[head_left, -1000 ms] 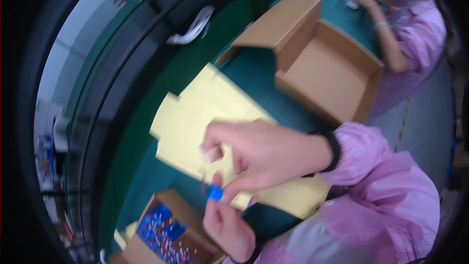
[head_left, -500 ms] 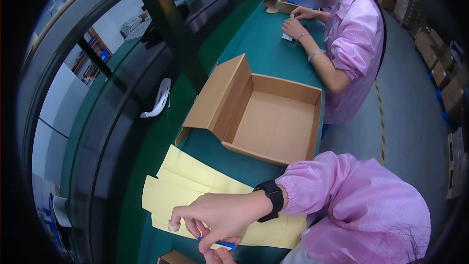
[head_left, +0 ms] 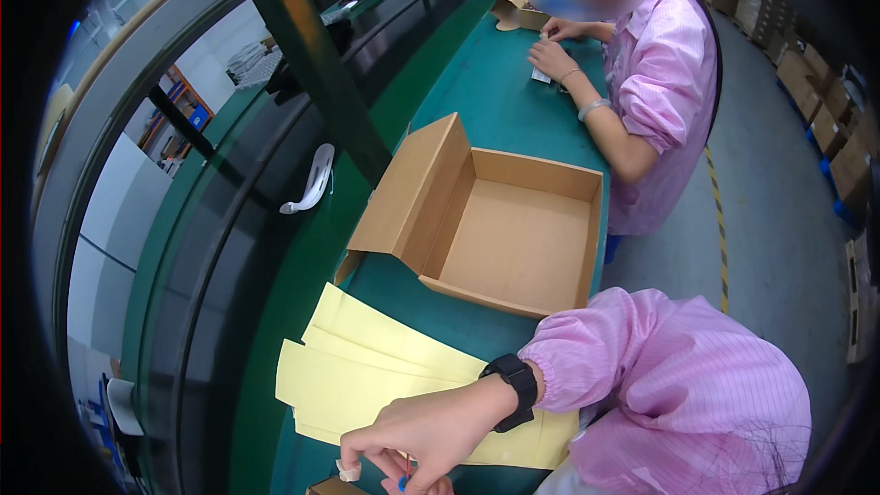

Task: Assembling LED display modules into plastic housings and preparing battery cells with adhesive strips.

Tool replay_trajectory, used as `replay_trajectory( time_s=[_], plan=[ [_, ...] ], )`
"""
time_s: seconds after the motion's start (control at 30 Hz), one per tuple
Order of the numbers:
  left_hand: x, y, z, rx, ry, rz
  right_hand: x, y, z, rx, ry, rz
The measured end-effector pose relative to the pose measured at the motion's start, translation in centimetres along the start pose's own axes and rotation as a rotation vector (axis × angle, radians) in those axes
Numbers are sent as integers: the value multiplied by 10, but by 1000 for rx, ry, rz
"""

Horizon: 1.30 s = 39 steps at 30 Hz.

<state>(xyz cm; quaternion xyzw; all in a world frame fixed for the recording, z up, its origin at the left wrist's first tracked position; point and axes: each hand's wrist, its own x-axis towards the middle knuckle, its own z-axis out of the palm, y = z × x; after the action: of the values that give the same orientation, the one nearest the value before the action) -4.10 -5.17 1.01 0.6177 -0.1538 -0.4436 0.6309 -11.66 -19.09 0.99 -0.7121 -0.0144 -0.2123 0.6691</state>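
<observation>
My right hand (head_left: 423, 434) reaches in from the right, with a black watch (head_left: 511, 392) on the wrist and a pale cover (head_left: 347, 471) on one fingertip. Its thumb and fingers are curled around a small blue piece (head_left: 403, 483) with a thin red strand showing. Only fingertips of my left hand (head_left: 441, 487) appear at the lower edge, pressed close to that piece; the rest is cut off. Pale yellow card sheets (head_left: 367, 371) lie fanned under and beyond my right hand. Past them stands an open brown cardboard box (head_left: 518, 234), its lid folded up to the left, with nothing inside.
Across the green table (head_left: 495, 82), a co-worker (head_left: 665, 92) in pink handles a small item near another carton (head_left: 527, 14). Part of a cardboard box (head_left: 335, 487) shows at the lower edge. A dark post (head_left: 316, 64) and rail border the left; stacked cartons (head_left: 848, 151) line the right.
My hands have moved slightly lower and to the right. The blue-and-cream piece between them is now mostly hidden, and a thin red strand has come into sight. The view has shifted a little.
</observation>
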Motion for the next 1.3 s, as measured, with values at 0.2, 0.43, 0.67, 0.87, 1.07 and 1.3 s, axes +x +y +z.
replay_trajectory(
  time_s=[0.2, 0.43, 0.67, 0.87, 1.07, 1.3],
  plan=[
    [7, -23, -23, 68, -111, 10, -6, -17, -4, -80, -35, 63],
    [11, -33, -19, 284, -158, 226, -26, -54, -3, -482, 161, 138],
    [7, -11, -18, 353, -516, 146, -70, -98, -45, -1070, 974, 119],
    [11, -15, -21, 437, -801, 193, -74, -58, -91, -1302, 765, 391],
    [3, -15, -23, 392, -774, 186, -64, -40, -98, -1277, 549, 402],
    [2, -11, -21, 403, -809, 181, -53, -33, -101, -1146, 589, 548]
  ],
)
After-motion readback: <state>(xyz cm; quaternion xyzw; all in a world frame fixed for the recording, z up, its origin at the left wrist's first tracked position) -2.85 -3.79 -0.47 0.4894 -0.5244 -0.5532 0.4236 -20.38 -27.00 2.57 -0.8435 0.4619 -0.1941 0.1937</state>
